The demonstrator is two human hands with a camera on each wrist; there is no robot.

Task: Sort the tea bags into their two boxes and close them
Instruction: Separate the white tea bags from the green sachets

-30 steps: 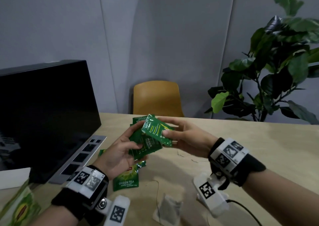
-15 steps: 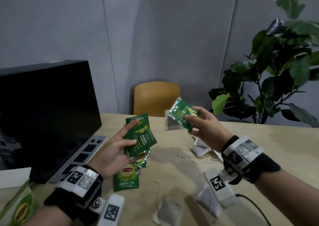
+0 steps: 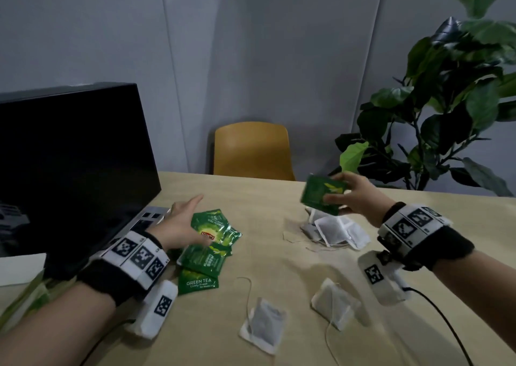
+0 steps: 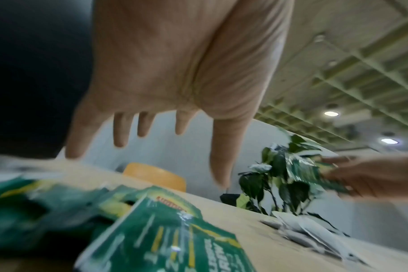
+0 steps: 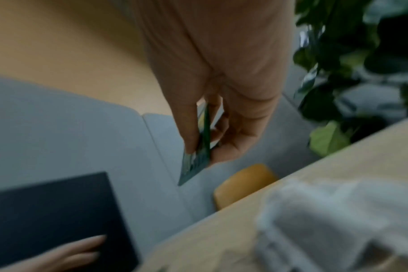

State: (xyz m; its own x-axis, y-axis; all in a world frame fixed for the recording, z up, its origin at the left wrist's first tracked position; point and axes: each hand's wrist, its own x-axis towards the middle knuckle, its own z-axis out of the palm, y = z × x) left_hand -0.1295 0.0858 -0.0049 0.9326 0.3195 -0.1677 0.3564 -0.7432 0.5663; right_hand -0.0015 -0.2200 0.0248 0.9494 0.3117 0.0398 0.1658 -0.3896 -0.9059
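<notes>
My right hand holds one green tea packet in the air above a heap of white paper tea bags. In the right wrist view, thumb and fingers of that hand pinch the packet edge-on. My left hand hovers open over a loose pile of green packets by the laptop. The left wrist view shows that hand with fingers spread and nothing in it, the blurred pile beneath. Two single white tea bags lie near the front.
An open laptop fills the left side of the table. A green and yellow carton shows partly at the lower left edge. A yellow chair and a leafy plant stand behind the table.
My left hand has let its green packets fall onto the table pile and spread open. My right hand has carried one green packet away to the right, over the white bags.
</notes>
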